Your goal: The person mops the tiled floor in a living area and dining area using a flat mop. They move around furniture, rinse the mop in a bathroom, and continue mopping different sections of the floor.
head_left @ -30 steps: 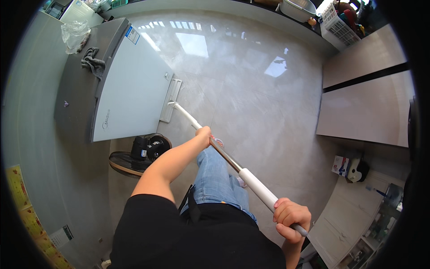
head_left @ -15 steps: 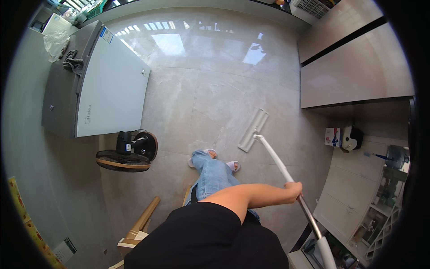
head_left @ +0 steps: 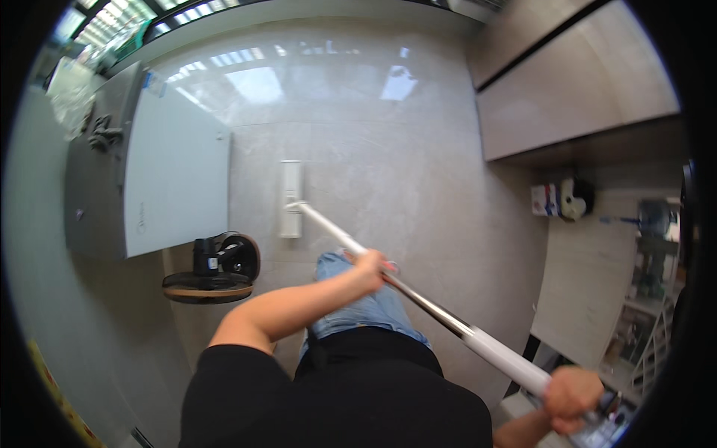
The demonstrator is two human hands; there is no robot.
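Observation:
A white flat mop slants across the view, its pole running from the lower right up to the floor ahead. My left hand is closed around the middle of the pole, above my jeans. At the lower right, my right hand wraps the thick white grip near the pole's top end. The rectangular mop head lies flat on the floor, left of centre, its long side pointing away from me.
A chest freezer stands at the left, with a black fan just nearer. Glossy tan cabinets line the far right. A white cabinet stands at the right edge. Light tiled floor spreads between them.
The mop head has moved left across the floor toward the freezer and turned straighter. My left arm has swung left with the pole. My right hand has come into view on the grip.

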